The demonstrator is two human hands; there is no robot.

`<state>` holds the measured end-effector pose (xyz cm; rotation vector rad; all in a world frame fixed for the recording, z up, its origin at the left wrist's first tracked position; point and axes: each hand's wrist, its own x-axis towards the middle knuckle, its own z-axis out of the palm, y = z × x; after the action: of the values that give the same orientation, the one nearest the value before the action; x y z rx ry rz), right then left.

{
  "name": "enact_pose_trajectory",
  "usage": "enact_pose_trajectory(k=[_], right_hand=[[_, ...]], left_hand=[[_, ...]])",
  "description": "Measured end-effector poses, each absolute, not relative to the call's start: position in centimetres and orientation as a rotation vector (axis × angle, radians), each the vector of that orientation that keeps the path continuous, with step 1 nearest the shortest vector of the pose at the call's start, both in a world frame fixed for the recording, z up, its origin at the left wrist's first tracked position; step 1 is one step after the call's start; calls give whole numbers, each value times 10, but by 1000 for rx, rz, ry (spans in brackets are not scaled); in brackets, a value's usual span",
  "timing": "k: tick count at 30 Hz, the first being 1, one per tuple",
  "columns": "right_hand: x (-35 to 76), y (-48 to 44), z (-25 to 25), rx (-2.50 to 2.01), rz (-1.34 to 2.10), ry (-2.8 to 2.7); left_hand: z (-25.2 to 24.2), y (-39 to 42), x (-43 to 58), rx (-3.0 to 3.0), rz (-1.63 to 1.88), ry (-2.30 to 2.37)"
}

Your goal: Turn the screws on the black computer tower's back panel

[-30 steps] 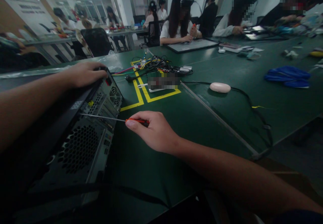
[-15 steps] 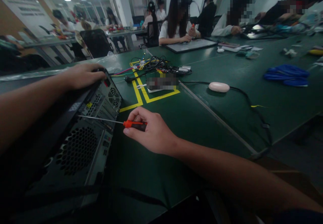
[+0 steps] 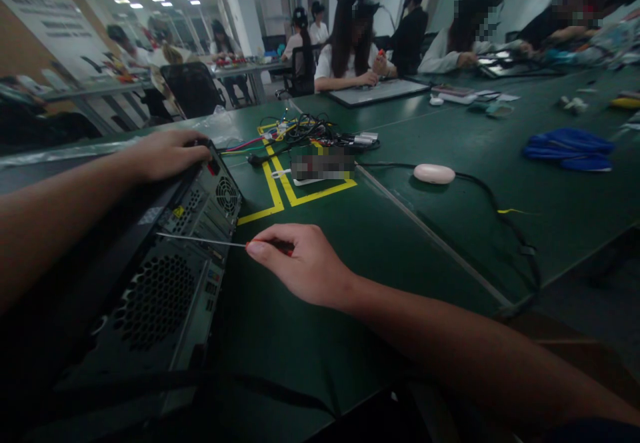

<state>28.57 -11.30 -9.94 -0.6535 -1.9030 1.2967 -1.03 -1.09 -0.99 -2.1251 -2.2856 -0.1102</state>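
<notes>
A black desktop computer case [image 3: 95, 230] lies at the left with its grey rear panel [image 3: 200, 223] facing right. My left hand [image 3: 163, 153] rests on top near the far rear corner, thumb stretched along the edge; the other fingertips are partly hidden. In my right hand [image 3: 305, 263] is a screwdriver [image 3: 205, 239], its orange and black handle mostly covered by closed fingers. The long shaft points left, and its tip meets the rear panel's upper edge, above the round honeycomb vent [image 3: 155, 300]. Any screw at the tip is too small to make out.
Beyond the case lies a tangle of black cables [image 3: 310, 130] inside yellow tape marks [image 3: 323, 193] on the green table. A pale pink oval object [image 3: 434, 174] and a folded blue cloth [image 3: 567, 150] sit to the right. Several people work across the table.
My right fingers have rolled around the screwdriver handle, covering more of its orange part. The tip stays at the panel edge. My left hand remains on the case.
</notes>
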Motion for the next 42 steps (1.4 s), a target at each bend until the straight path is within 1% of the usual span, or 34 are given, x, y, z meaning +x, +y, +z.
enact_pose_trajectory(k=[6, 25, 31, 42], right_hand=[[287, -113, -99, -631, 1266, -1917], [287, -111, -103, -605, 1312, -1882], [287, -111, -98, -658, 1248, -1874], [287, -113, -102, -606, 1321, -1915]], left_hand=[[-9, -13, -6, -2070, -104, -2319], [-8, -14, -4, -2116, -106, -2321], [-11, -12, -9, -2137, -126, -2275], [-8, -15, -2, -2085, -101, -2310]])
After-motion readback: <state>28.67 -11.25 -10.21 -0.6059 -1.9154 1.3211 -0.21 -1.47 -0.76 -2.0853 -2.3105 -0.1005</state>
